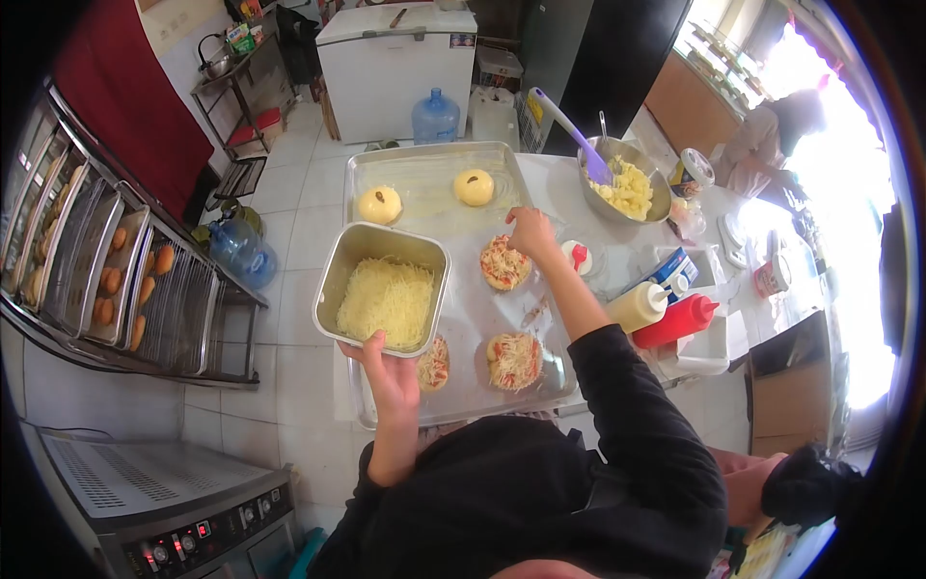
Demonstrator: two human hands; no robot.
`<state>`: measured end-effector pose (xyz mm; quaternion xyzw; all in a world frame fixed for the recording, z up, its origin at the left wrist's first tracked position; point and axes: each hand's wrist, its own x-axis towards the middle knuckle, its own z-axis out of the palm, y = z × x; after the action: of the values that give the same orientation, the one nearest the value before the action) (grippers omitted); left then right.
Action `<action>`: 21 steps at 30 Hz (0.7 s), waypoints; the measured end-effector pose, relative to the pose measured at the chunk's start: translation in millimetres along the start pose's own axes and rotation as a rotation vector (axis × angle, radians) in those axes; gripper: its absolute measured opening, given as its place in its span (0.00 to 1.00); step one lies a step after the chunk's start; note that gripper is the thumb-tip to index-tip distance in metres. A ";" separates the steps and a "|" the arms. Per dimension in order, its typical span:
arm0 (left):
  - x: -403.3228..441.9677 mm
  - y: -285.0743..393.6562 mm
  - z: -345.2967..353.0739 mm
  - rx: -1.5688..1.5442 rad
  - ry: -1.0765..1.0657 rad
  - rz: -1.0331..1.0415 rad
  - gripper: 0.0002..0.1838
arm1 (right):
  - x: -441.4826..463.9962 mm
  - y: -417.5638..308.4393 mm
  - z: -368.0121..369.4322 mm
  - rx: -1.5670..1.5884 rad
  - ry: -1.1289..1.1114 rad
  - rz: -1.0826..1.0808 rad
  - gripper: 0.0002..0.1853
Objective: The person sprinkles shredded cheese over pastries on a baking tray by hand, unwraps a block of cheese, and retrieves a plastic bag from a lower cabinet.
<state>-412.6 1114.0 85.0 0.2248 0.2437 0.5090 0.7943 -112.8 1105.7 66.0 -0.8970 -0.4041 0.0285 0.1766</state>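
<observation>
My left hand [386, 376] is closed on the near edge of a square metal container [330, 323], holding it tilted toward me above the baking tray. Grated cheese [386, 301] covers its bottom. Over a topped bun [504, 265], my right hand [532, 232] points downward with bent fingers drawn together; what they hold, if anything, is hidden. Another bun with shredded topping and red sauce [514, 362] lies nearer to me, and a third [434, 367] is partly covered by the container. Two plain glazed buns [474, 187] with a dark piece on top sit at the tray's far end.
The large baking tray [434, 154] rests on a white table. To its right are a mixing bowl [656, 207] with yellow mash and a purple spatula [579, 140], plus cream and red squeeze bottles [675, 320]. A bread rack [125, 280] stands left; another person [767, 145] is at the far right.
</observation>
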 end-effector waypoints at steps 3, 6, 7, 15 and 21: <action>0.8 -1.0 -10.7 0.006 0.006 -0.013 0.31 | -7.1 -5.4 12.7 -0.049 0.003 -0.068 0.11; 3.5 0.3 -7.4 -0.002 0.013 -0.011 0.32 | -12.2 -20.0 35.9 0.011 -0.034 -0.272 0.12; 4.0 0.1 -7.7 -0.004 0.016 -0.004 0.32 | -20.6 -26.2 47.6 0.072 -0.097 -0.339 0.12; 2.1 1.0 -11.4 -0.011 0.047 0.026 0.28 | -66.1 -45.6 100.2 -0.181 -0.192 -0.432 0.07; 2.3 4.5 -7.5 -0.020 0.059 0.011 0.28 | -49.7 -36.3 83.3 0.020 -0.246 -0.277 0.05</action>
<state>-419.5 1118.6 81.5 0.2029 0.2608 0.5223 0.7861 -188.3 1115.8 -4.2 -0.8206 -0.5422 0.1174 0.1371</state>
